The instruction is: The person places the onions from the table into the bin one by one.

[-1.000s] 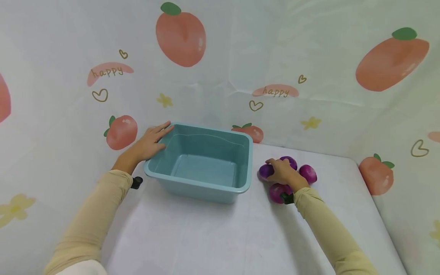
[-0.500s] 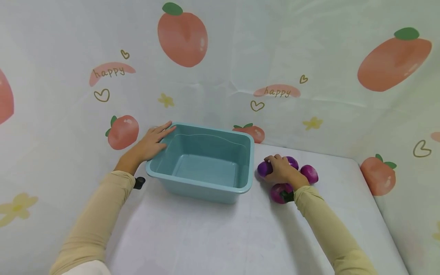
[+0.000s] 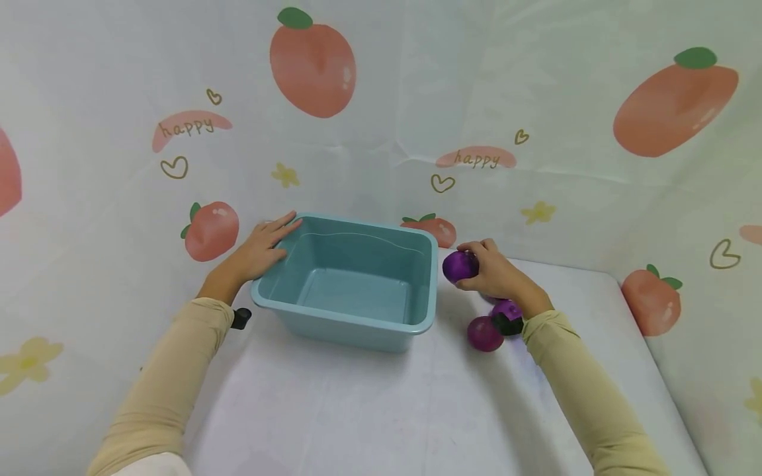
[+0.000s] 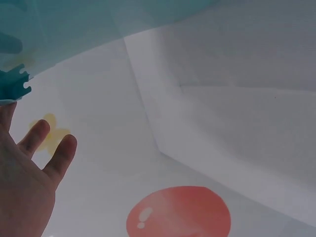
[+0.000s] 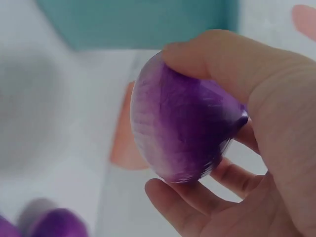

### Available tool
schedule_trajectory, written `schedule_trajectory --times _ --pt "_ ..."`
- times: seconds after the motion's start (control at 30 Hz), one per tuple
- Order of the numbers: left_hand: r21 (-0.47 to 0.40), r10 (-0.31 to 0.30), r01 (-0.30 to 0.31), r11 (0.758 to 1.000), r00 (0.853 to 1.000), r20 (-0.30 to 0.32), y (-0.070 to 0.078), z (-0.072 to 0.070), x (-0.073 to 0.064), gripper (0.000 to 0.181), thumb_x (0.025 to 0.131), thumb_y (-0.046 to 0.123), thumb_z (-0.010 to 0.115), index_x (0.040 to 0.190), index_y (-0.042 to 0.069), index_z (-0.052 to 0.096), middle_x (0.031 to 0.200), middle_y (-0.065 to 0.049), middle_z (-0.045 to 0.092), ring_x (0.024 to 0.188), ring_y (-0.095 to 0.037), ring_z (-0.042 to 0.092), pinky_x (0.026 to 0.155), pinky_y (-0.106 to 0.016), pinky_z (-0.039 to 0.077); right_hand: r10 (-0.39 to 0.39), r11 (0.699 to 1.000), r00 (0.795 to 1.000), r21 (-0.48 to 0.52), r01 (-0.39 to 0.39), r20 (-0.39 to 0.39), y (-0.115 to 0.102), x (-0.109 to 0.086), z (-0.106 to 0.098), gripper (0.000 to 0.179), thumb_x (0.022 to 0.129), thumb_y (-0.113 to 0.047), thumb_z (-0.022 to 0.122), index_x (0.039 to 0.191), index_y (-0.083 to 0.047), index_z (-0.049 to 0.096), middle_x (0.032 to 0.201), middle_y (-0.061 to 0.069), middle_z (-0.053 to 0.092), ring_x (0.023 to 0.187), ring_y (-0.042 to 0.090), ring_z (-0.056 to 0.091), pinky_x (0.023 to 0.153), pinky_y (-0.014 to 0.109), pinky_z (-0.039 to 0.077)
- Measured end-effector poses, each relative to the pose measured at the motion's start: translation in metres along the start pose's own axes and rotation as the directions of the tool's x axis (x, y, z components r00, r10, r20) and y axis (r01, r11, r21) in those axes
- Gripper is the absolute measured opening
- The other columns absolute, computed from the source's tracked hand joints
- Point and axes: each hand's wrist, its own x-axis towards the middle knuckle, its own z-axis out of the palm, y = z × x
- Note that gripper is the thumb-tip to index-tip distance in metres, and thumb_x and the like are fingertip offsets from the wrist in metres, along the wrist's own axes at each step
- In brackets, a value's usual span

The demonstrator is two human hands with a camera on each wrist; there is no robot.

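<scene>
At far left, sleeve (image 3: 178, 357): beige, reaching up the table, with black wrist gear (image 3: 241, 318) poking out by the cuff.
Left hand (image 3: 256, 251): fingers spread wide and straight, lying on the left rim of the blue-green tub (image 3: 345, 335).
Tub: upright on the white table (image 3: 333, 410), its inner floor in plain sight.
Purple onion (image 5: 177, 123): up off the table, just right of the tub and outside its rim!
Right hand (image 3: 497, 274): narrow hold on that onion, thumb on one side, fingers on the other.
Other onions (image 3: 485, 335): two below the right hand, down on the table, wrist strap (image 3: 508, 324) partly covering them; anything behind the hand is too hidden to tell.
Printed peach (image 3: 651, 304): far right, low on the wall cloth.
</scene>
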Motion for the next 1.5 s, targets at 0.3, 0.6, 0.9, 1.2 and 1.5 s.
schedule_trajectory --times 0.3,0.6,0.9,1.2,1.5 --pt "-0.009 -0.014 0.014 1.000 1.000 0.017 -0.003 0.001 0.000 0.073 0.094 0.012 0.038 0.164 0.023 0.022 0.175 -0.001 0.010 0.155 -0.047 0.012 0.114 -0.073 0.027 -0.066 0.998 0.997 -0.012 0.066 -0.039 -0.032 -0.002 -0.034 0.075 0.084 -0.027 0.081 0.148 -0.010 0.047 0.138 0.024 0.040 0.115 0.039 0.058 0.100 0.057 0.053" --pt "-0.036 -0.013 0.013 0.999 1.000 0.001 -0.003 0.001 -0.001 0.073 0.094 0.013 0.038 0.164 0.024 0.022 0.174 0.001 0.011 0.155 -0.045 0.012 0.114 -0.072 0.027 -0.155 0.986 0.987 0.049 0.157 -0.034 -0.068 0.004 -0.051 0.076 0.081 -0.031 0.085 0.147 -0.012 0.050 0.135 0.016 0.051 0.122 0.031 0.052 0.096 0.050 0.057" --pt "-0.051 -0.012 0.011 0.999 1.000 -0.018 -0.004 0.002 0.000 0.074 0.092 0.012 0.040 0.164 0.024 0.024 0.174 0.001 0.013 0.155 -0.046 0.014 0.113 -0.072 0.028 -0.284 0.949 0.959 0.142 0.281 -0.004 -0.102 0.031 -0.042 0.079 0.080 -0.029 0.087 0.146 -0.006 0.050 0.137 0.012 0.055 0.125 0.028 0.053 0.099 0.046 0.057" --pt "-0.072 -0.007 0.005 0.997 1.000 -0.029 -0.003 0.003 0.001 0.074 0.092 0.011 0.041 0.163 0.023 0.026 0.174 0.000 0.016 0.155 -0.045 0.015 0.114 -0.071 0.026 -0.342 0.923 0.940 0.193 0.333 0.013 -0.123 0.068 -0.012 0.079 0.079 -0.033 0.086 0.145 -0.007 0.051 0.139 0.010 0.054 0.127 0.025 0.052 0.100 0.044 0.057" --pt "-0.093 0.001 -0.007 0.996 0.998 -0.060 -0.005 0.005 0.000 0.072 0.091 0.011 0.041 0.162 0.022 0.031 0.173 0.000 0.019 0.155 -0.044 0.017 0.115 -0.070 0.026 -0.361 0.911 0.932 0.228 0.344 0.035 -0.140 0.096 0.022 0.079 0.079 -0.033 0.086 0.146 -0.009 0.051 0.143 0.010 0.054 0.131 0.026 0.051 0.103 0.042 0.055"
